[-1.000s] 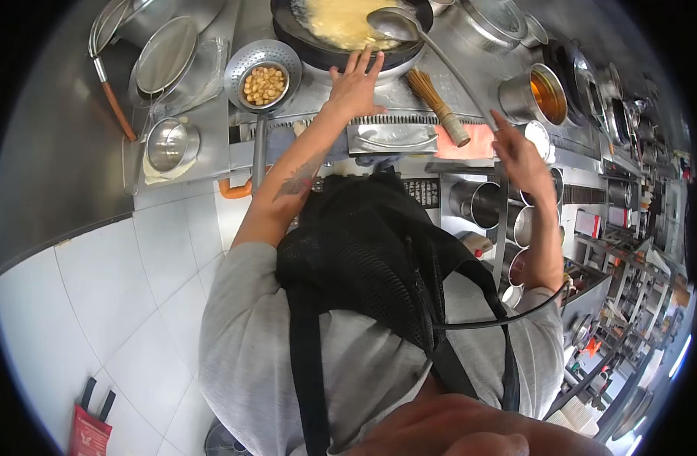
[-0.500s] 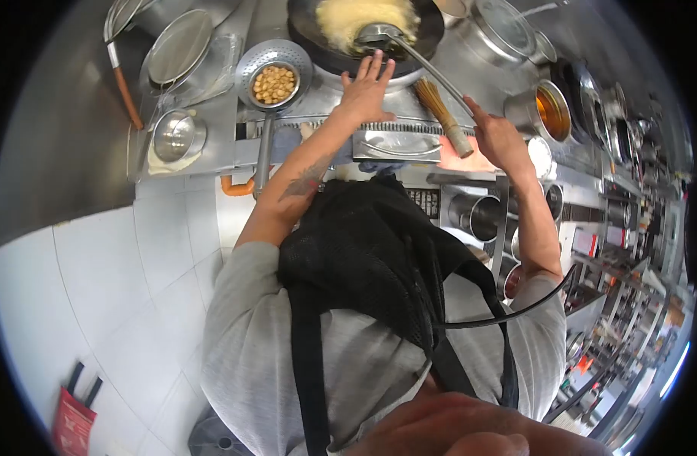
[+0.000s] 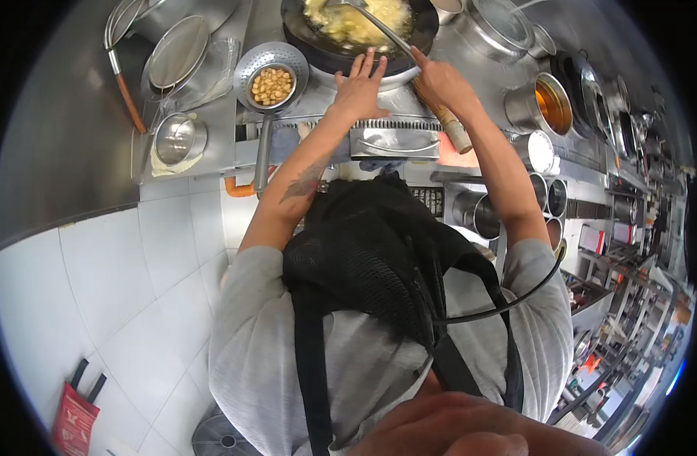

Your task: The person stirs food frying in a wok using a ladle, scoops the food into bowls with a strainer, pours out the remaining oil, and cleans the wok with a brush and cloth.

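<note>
Ladle [image 3: 382, 29] handle in the curled fingers of my right hand [image 3: 445, 85], I reach over the black wok [image 3: 293, 34], where pale yellow, bubbling food [image 3: 356, 32] lies. My left hand [image 3: 358, 93] has its fingers spread at the wok's near rim, though I cannot tell whether they touch it. On the desk [image 3: 485, 80], a bristle brush [image 3: 456, 133] sits partly hidden by my right hand.

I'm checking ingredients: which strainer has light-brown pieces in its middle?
The perforated strainer, nearer the wok and left hand; the mesh strainer farther left shows none.
</note>
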A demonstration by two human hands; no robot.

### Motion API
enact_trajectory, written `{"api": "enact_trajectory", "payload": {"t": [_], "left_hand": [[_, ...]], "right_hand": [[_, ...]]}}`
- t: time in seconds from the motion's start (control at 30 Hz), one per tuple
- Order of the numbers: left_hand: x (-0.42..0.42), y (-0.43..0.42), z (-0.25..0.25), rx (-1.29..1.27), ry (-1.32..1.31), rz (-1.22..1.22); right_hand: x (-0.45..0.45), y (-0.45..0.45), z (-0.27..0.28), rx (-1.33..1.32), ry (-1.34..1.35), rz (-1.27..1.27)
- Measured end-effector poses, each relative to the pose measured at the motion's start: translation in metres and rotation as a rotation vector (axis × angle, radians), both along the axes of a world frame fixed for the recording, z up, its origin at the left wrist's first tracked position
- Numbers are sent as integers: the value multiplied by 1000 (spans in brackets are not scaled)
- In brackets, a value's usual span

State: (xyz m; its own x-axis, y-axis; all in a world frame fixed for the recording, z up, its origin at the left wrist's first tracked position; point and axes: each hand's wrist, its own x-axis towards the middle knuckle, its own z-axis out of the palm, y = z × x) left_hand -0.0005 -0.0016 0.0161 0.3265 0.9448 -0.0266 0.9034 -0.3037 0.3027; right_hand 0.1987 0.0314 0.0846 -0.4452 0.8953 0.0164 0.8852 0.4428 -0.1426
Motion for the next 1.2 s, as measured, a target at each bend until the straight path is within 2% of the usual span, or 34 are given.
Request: {"api": "enact_trajectory", "payload": {"t": [0.23, 0.33, 0.4, 0.43, 0.5, 0.53, 0.6, 0.63, 0.7, 0.9, 0.97, 1.03, 1.1, 1.17, 1.2], "left_hand": [[0, 1, -7, 42, -22, 0], [-1, -1, -8, 51, -34, -1], [-2, 1, -7, 45, -40, -9], [-3, 1, -6, 47, -43, -4], [-3, 0, -2, 32, -36, -7], [-3, 0, 0, 15, -7, -12], [-3, 4, 1, 34, -7, -11], [-2, 0, -4, 32, -10, -10], [-2, -2, -10, 42, -20, -20], [-3, 2, -9, 29, -32, -17], [-4, 3, -10, 33, -43, -20], [-5, 4, -13, 28, -51, -19], [-8, 3, -15, 67, -71, -40], [-10, 4, -12, 59, -70, -45], [-9, 3, -11, 51, -69, -52]], "right_hand": [[-14, 31, -22, 2, -63, -102], [-12, 33, -51, 57, -48, -161], [-7, 33, -75, 6, 181, -255], [-4, 29, -74, 8, 179, -250], [8, 19, -67, -584, 715, -451], [17, 16, -59, -571, 717, -446], [40, 3, -43, -1183, 1431, -658], [50, -4, -41, -1185, 1436, -667], [68, -20, -33, -1506, 1696, -512], [70, -74, -23, -1433, 1616, -491], [63, -98, -31, -1091, 1428, -555], [57, -116, -24, -1038, 1357, -546], [58, -130, -21, -860, 1152, -542], [68, -138, -7, -838, 1043, -537], [72, -143, -1, -681, 870, -540]]}}
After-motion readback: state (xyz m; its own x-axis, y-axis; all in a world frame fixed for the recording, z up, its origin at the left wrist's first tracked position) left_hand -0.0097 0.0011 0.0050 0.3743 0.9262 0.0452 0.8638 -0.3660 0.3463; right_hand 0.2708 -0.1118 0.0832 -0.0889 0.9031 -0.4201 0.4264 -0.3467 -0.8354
